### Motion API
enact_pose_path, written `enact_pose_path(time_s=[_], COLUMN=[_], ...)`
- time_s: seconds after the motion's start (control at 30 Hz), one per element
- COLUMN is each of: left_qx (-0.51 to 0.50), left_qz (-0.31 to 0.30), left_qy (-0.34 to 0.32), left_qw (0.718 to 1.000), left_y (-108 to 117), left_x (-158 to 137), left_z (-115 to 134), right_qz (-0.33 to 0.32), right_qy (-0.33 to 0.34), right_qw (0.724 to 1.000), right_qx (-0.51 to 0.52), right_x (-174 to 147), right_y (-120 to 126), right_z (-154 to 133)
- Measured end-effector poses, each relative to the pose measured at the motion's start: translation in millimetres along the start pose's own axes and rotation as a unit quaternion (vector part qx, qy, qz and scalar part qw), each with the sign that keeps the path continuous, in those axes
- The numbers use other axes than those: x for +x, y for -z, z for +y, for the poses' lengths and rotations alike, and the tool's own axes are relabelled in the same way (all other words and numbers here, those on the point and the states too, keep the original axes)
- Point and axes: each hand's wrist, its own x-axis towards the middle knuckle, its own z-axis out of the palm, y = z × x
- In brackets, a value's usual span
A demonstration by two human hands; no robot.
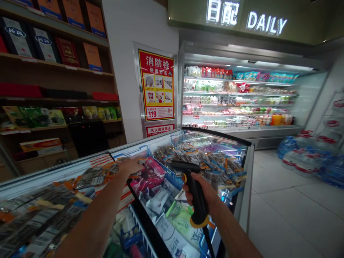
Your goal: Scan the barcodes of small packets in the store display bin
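Note:
My right hand (202, 190) is wrapped round the black grip of a handheld barcode scanner (197, 200) with yellow trim. The scanner's head points left over the freezer, and its cable hangs down. My left hand (131, 166) reaches forward, fingers bent down over a small flat packet (135, 174) with orange edges; the fingertips are partly hidden. Beside that hand lie pink bags (152, 172) in the freezer. Many more flat packets (92, 177) are spread over the glass at left, and another pile (209, 163) lies to the right of the scanner.
The chest freezer's metal rim (249, 186) runs along the right. White and green bags (185, 218) fill blue wire baskets below. Shelves (53, 61) stand at left, a lit refrigerated display (239, 130) behind, and bottled water (301, 159) on the floor at right.

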Motion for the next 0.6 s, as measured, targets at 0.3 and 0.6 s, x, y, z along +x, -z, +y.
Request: enact_pose_path(time_s=[0.3,0.6], left_qx=[0.119,-0.001], left_qz=[-0.054,-0.17], left_qy=[-0.08,-0.1], left_qw=[0.988,0.98], left_y=[32,72], left_x=[-115,-179], left_z=[1,-16], right_qz=[-0.007,-0.025], right_qy=[0.006,-0.005], right_qw=[1.0,1.0], right_qx=[0.01,0.003], right_x=[-4,-10], right_y=[2,-10], right_z=[7,12])
